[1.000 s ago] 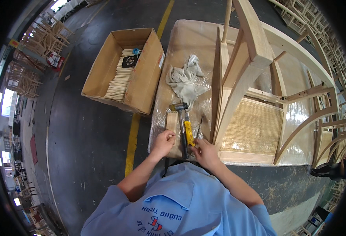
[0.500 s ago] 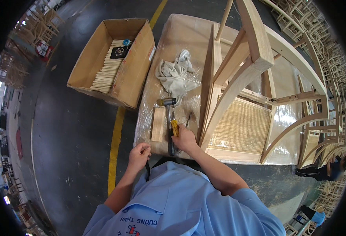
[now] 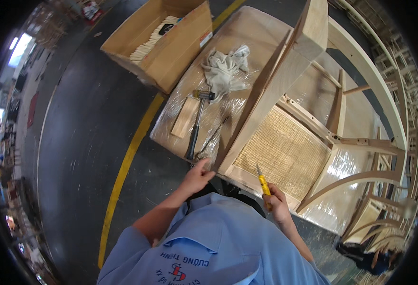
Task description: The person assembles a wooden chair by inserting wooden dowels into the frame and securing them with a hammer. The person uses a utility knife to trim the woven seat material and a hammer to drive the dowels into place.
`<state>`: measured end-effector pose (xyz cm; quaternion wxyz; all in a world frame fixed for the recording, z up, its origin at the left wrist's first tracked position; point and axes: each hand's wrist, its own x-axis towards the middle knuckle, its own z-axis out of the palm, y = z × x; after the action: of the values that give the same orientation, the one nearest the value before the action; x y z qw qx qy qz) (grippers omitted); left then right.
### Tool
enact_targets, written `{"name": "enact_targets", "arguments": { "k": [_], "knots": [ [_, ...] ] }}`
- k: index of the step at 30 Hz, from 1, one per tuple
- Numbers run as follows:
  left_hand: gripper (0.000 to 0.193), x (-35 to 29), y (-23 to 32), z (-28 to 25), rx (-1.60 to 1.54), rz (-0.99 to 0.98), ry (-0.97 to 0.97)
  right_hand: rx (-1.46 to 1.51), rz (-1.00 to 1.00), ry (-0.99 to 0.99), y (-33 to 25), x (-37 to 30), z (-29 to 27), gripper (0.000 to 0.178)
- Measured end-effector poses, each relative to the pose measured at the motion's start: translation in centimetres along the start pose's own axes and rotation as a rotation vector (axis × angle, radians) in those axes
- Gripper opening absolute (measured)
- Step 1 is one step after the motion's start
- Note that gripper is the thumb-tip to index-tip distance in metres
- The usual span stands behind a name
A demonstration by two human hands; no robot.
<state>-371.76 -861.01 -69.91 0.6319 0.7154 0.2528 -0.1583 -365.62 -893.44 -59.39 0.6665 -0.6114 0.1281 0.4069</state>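
My right hand [image 3: 278, 204] is wrapped around a yellow utility knife [image 3: 264, 186], its thin blade pointing away from me over the near edge of a woven cane panel [image 3: 285, 147]. That panel is set in a pale wooden chair frame [image 3: 285, 71] resting on a plastic-wrapped table [image 3: 163, 129]. By the frame's near left corner is my left hand [image 3: 197, 179], its fingers apart and nothing seen in them; I cannot tell if it touches the frame. Beyond it lie a mallet [image 3: 198, 118] with a black grip, a wooden block [image 3: 184, 118] and a thin dark tool [image 3: 214, 137].
A crumpled whitish cloth [image 3: 223, 73] lies on the table. Left of it, a cardboard box [image 3: 171, 54] holds pale sticks. More wooden chair frames [image 3: 375, 216] stand at the right, with a person [image 3: 375, 261] near them. A yellow line [image 3: 128, 159] crosses the floor.
My right hand has carried the utility knife rightward from beside the mallet to the cane panel's near edge. My left hand has opened and moved right, toward the frame's corner. The view has turned.
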Motion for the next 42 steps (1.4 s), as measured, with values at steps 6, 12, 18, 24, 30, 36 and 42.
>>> {"name": "enact_targets", "arguments": {
  "k": [6,12,18,24,30,36,42],
  "knots": [
    [0.083,-1.7,2.8,9.4,-0.305,-0.220,0.099,-0.459,-0.083,-0.054,3.0,-0.6,-7.4,0.018],
    [0.068,-0.6,3.1,13.0,-0.427,-0.226,0.410,-0.527,-0.170,-0.090,2.7,-0.1,-8.6,0.028],
    [0.079,2.1,-0.4,14.6,-0.193,-0.053,0.693,-0.654,-0.236,-0.116,2.2,2.5,-7.7,0.039],
    [0.078,1.9,0.2,15.3,-0.190,-0.112,0.706,-0.823,-0.344,-0.136,1.8,4.1,-7.1,0.043],
    [0.078,1.9,-0.1,15.2,-0.140,-0.101,0.736,-1.085,-0.443,-0.162,0.2,5.6,-4.9,0.042],
    [0.075,2.0,-1.0,14.1,-0.184,-0.111,0.610,-1.216,-0.567,-0.252,-1.1,7.3,-3.3,0.041],
    [0.071,1.6,-1.1,13.5,-0.174,-0.131,0.490,-1.262,-0.696,-0.293,-0.4,8.7,-4.1,0.041]
  ]
}}
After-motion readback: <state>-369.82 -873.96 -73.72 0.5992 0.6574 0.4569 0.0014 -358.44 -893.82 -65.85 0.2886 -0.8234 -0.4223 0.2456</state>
